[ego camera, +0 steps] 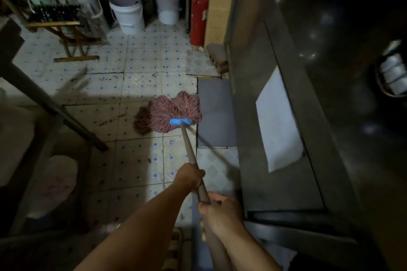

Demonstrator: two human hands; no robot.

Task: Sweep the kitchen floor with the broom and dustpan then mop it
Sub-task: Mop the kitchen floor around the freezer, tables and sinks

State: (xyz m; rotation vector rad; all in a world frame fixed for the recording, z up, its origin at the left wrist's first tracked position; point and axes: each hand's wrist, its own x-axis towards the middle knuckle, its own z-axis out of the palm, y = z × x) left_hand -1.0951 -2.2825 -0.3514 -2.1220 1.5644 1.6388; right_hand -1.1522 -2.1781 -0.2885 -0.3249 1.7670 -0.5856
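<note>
A mop with a pink string head [171, 112] and a blue clamp [180, 121] lies spread on the tiled floor [136, 160], next to a grey mat. Its brown handle [189, 147] runs back toward me. My left hand [191, 177] grips the handle farther down the shaft, and my right hand [220, 209] grips it just behind, closer to my body. Broom and dustpan are not in view.
A dark metal counter [286, 138] runs along the right. Two white buckets [130, 13] and a red fire extinguisher [198, 15] stand at the back. A wooden folding stand [68, 37] sits back left, a table leg [55, 110] slants left, a brick [218, 57] lies by the wall.
</note>
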